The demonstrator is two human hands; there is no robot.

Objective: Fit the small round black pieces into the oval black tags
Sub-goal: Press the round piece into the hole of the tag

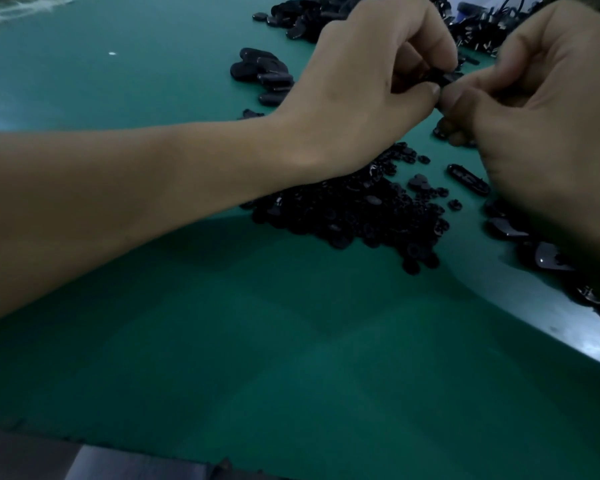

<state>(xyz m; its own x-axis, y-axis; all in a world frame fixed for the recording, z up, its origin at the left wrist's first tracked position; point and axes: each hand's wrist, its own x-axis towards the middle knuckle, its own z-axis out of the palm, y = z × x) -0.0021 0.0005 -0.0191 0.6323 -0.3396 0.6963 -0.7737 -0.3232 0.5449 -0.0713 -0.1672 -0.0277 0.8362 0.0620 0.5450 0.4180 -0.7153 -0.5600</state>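
If our thumbs press off-centre, the round piece could skip out of the tag (444,77) and drop into the pieces (354,209) heaped below the fingers; we cannot tell whether it is seated yet. Our left hand (371,81) reaches across with the wrist raised, and its curled fingers pinch the tag. The right hand (541,109) meets it thumb to thumb, pinching the other end above the desk (291,341).
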